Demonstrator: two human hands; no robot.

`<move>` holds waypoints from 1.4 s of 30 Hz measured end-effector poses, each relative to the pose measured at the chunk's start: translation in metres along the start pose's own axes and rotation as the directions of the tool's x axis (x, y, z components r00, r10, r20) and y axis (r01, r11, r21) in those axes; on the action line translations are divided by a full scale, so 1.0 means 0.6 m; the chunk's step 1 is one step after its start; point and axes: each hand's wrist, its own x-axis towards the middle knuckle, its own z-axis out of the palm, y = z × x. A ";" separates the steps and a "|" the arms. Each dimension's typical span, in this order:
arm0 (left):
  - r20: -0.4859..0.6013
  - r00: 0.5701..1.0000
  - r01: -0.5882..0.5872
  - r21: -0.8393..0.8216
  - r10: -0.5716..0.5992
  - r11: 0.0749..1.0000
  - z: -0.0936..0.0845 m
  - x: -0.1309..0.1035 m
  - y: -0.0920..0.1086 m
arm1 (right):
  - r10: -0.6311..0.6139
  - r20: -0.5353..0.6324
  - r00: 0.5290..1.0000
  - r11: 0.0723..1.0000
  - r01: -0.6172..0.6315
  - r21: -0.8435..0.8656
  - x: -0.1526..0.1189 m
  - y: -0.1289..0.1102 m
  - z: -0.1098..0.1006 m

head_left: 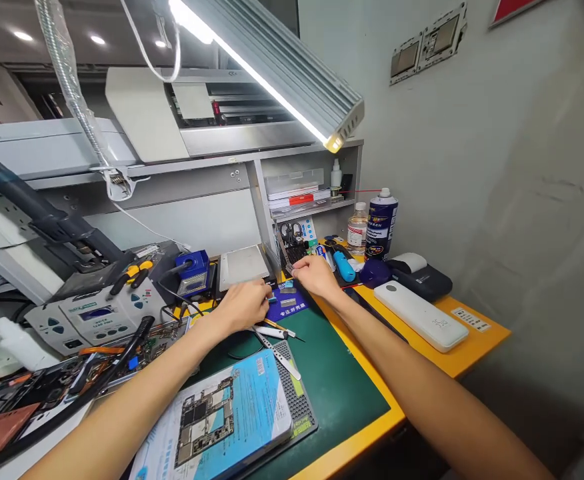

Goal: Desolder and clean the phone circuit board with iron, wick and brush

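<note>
Blue card (pixel 286 303): one, flat, rectangular, printed with white characters, lying on the dark green mat (pixel 332 387) at its far edge; two small grey metal strips rest on it. Landmark for all entries below.

Left hand (pixel 245 305): just left of the card, fingers curled together with the tips at the card's left edge; whether anything is pinched between them cannot be told.

Right hand (pixel 315 275): just behind the card, palm down, fingers bent and pointing left over a black holder of small tools; nothing seen in its grip.

Tweezers and probes (pixel 275 331): a few thin metal tools, some with pale handles, in front of the card on the mat.

Grey perforated tray (pixel 299 407): one, rectangular, nearer than the card, partly covered by a glossy light-blue packet (pixel 232 417) showing a circuit board.

Worktop (pixel 465 357): orange-yellow, smooth, extending right of the card; carries one long white rounded device (pixel 422 315) and one black-and-white box (pixel 419 272).

Bottles: two, behind and right of the card, one clear plastic (pixel 357 227), one dark blue spray can (pixel 381 224).

Blue soldering stand (pixel 193 271): one, left of the card, beside a grey control station (pixel 97 313).

Strip lamp (pixel 272 67): one, ribbed aluminium, overhead above the card.
</note>
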 end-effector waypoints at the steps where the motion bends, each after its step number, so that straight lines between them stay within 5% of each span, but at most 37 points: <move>1: 0.014 1.000 -0.026 0.024 0.025 0.999 0.002 -0.002 0.001 | -0.006 -0.002 1.000 1.000 0.006 -0.002 0.000 -0.001 0.000; 16: 0.140 0.989 -0.058 0.068 0.048 0.996 0.007 -0.008 -0.032 | -0.083 0.176 0.981 0.989 0.102 -0.102 -0.008 0.005 0.014; 29: 0.053 0.983 -0.178 0.070 0.175 0.981 0.021 -0.019 0.006 | -0.127 0.191 0.973 0.960 0.168 -0.222 -0.002 0.025 0.023; 37: 0.033 0.980 -0.197 0.106 0.195 0.975 0.026 -0.007 0.024 | -0.110 0.047 0.993 0.960 0.119 -0.253 0.014 0.025 -0.005; 42: 0.043 0.971 -0.239 0.092 0.235 0.967 0.036 -0.002 0.031 | -0.118 0.114 0.986 0.960 0.143 -0.243 0.010 0.025 0.003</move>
